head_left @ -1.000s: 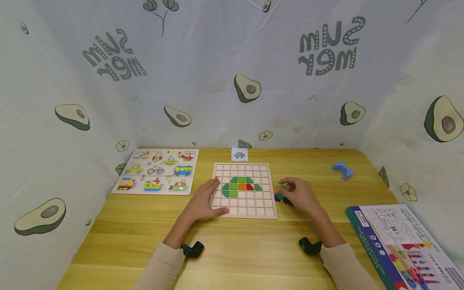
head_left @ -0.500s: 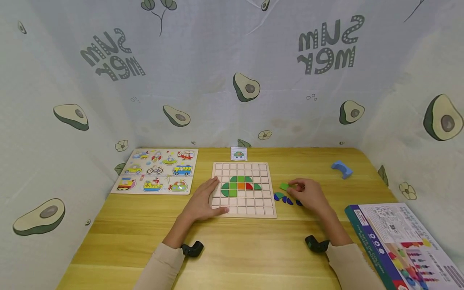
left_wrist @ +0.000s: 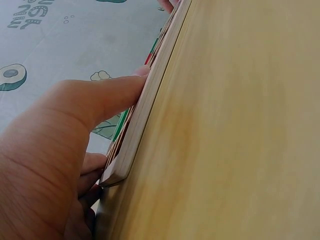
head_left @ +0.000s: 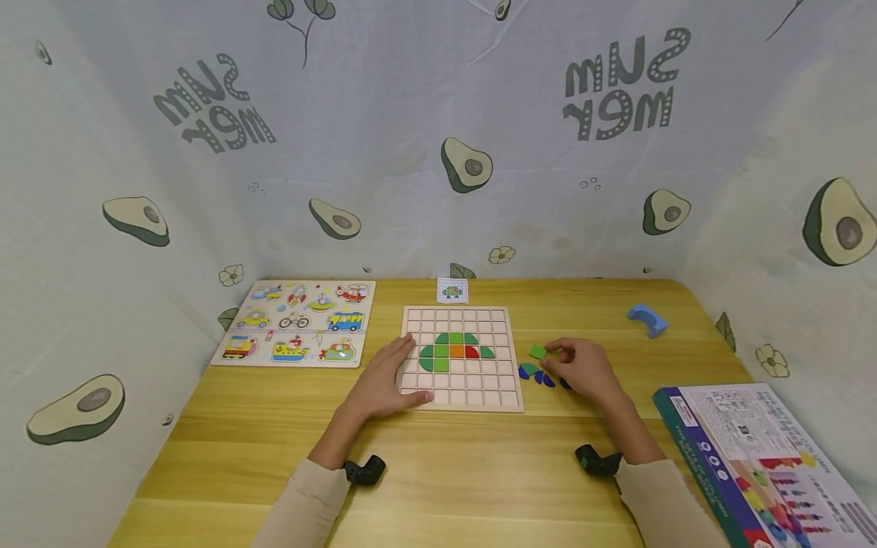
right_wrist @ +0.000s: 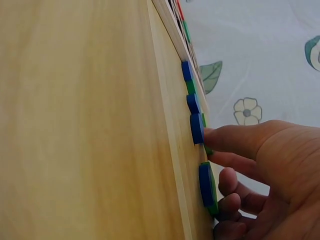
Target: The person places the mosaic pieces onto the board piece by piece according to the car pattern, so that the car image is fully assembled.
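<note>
A wooden grid board (head_left: 479, 388) carries green, orange and red tiles in a partial turtle-like shape. My left hand (head_left: 385, 380) rests at its left side, thumb (left_wrist: 112, 95) lying over the front edge and fingers extended along the left edge. Right of the board, my right hand (head_left: 578, 367) pinches a green square tile (head_left: 537, 352) between thumb and forefinger. Loose blue pieces (head_left: 548, 380) and a green curved piece (head_left: 530, 368) lie just in front of that tile. Another blue piece (right_wrist: 205, 185) sits under the right hand's curled fingers, against a green one.
Behind the board stands a small picture card (head_left: 453, 291) with a turtle on a grid. A vehicle puzzle board (head_left: 308, 299) lies at the left. To the right are a blue arch block (head_left: 647, 320) and a large puzzle box (head_left: 760, 457).
My right hand has shifted a little to the right, uncovering the blue pieces and bringing the green square tile into plain view. My left hand has stayed on the board.
</note>
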{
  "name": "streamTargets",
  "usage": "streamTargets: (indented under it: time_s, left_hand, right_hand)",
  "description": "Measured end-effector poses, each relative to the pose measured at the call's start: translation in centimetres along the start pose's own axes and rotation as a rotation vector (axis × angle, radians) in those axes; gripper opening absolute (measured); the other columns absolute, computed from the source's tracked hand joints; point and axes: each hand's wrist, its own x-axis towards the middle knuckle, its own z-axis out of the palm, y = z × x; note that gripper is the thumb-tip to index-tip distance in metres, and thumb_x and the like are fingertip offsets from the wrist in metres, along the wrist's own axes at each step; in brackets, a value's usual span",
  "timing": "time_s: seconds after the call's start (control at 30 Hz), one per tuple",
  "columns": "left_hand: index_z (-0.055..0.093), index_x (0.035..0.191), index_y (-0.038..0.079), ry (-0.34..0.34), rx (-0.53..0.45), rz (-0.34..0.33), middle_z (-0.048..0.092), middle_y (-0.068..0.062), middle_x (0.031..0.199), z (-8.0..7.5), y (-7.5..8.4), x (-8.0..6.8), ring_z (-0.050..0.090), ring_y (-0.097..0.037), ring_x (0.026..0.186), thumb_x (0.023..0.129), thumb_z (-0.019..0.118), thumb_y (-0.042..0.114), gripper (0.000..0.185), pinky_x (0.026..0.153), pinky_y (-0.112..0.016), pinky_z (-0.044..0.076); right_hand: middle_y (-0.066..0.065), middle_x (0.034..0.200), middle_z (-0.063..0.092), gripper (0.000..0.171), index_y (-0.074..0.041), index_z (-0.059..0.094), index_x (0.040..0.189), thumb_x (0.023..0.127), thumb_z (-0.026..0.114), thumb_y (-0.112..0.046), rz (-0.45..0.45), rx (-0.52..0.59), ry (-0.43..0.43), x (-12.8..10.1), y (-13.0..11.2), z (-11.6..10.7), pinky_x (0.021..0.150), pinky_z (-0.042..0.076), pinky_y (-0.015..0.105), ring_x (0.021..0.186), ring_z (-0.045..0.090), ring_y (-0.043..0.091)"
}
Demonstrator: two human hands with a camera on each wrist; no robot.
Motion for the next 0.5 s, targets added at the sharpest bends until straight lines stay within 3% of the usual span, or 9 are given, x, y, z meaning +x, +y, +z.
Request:
streamTargets:
  time_s: [0.5]
  left_hand:
    - [0.030,0.163,0.012,-0.006,0.012,-0.006,0.027,-0.004,0.171,-0.08,0.10,-0.17,0.023,-0.031,0.159,0.078,0.073,0.068,0.110,0.127,-0.054,0.024]
  right_hand:
    - [0.008,0.085,0.061,0.037,0.000,0.072,0.124,0.094,0.075,-0.022,-0.012,0.013,0.016,-0.04,-0.69,-0.18,0.061,0.038,0.029,0.073,0.049,0.020]
